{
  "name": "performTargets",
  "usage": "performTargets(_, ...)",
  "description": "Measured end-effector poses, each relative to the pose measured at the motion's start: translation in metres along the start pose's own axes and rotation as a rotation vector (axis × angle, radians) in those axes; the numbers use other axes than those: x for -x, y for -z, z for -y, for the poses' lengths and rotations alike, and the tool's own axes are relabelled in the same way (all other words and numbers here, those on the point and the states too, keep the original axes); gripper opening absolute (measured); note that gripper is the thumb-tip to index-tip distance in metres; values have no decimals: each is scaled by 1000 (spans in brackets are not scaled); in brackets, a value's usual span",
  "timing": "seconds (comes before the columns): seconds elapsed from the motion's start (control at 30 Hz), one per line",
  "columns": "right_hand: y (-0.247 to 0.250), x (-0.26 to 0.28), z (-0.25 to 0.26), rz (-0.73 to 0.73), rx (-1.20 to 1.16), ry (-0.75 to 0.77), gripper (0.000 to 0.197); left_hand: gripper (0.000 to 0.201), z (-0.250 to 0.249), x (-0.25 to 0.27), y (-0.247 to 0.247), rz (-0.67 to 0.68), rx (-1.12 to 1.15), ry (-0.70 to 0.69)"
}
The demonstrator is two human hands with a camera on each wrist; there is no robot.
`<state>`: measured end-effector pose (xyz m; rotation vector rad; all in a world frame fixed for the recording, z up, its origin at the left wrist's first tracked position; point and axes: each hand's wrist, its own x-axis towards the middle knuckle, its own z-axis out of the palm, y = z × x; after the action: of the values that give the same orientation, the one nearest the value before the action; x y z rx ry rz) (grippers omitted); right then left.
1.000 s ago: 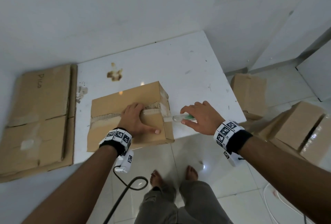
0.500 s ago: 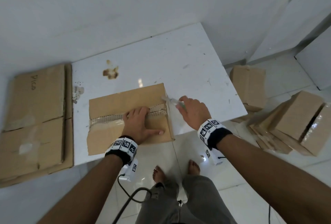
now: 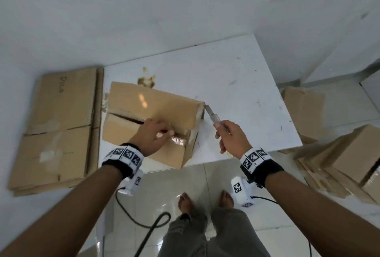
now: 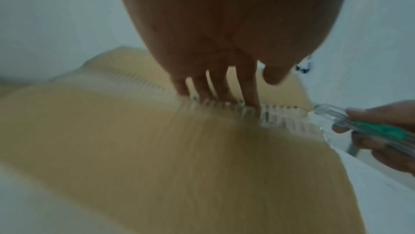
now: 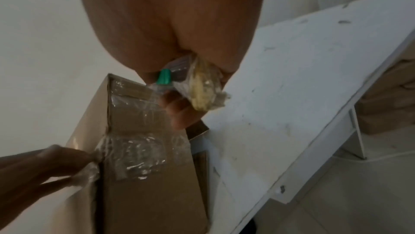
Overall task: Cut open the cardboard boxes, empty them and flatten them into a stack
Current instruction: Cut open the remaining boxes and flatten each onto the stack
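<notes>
A brown cardboard box (image 3: 160, 104) lies on the white table (image 3: 236, 84), its top seam slit and the far flap tilted up. My left hand (image 3: 164, 133) has its fingers (image 4: 247, 92) hooked into the seam, under that flap's edge among torn clear tape. My right hand (image 3: 221, 131) grips a clear utility knife (image 3: 213, 116) with a green slider (image 5: 165, 77). Its blade points at the box's far right corner. A crumpled wad of tape (image 5: 202, 92) is tucked in the same hand. The box's inside is hidden.
A stack of flattened cardboard (image 3: 57, 125) lies left of the table. More boxes (image 3: 304, 110) and a pile of boxes (image 3: 353, 154) stand on the floor at the right. A wall runs behind the table. My bare feet (image 3: 185, 203) and a cable are below.
The left hand went from pressing flat on the box top to hooking into the seam, and the far flap rose. The knife moved from the box's right end to its far right corner.
</notes>
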<state>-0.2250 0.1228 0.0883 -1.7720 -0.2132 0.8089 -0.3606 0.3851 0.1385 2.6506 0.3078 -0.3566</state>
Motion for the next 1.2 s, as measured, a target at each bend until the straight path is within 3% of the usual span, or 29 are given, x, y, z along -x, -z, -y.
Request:
performTargets(0.1,-18,1,-4,21,-20,-90,31,47,6,-12,-19,-164,64,81)
performTargets(0.17,-24,4,-9,-2,-40,-132,31,30,1,-20,-23,-199,67,120)
performTargets(0.2,-25,5,-12,-11,-54,-146,30,32,-1,-25,-22,-211,79,117)
performTargets(0.3,-27,11,-17,-18,-88,-172,31,56,1,-41,-14,-144,98,73)
performTargets(0.43,-22,15,-27,-51,-127,-209,32,67,-2,-65,-15,134,141,81)
performTargets(0.7,-12,12,-37,8,-96,-225,21,82,5,-78,-42,-9,-307,-46)
performTargets(0.87,-13,23,-41,103,-74,-186,30,69,15,-78,-62,-13,-259,-102)
performTargets(1.2,-23,17,-23,199,140,-143,46,72,16,-72,-81,-86,-148,-93)
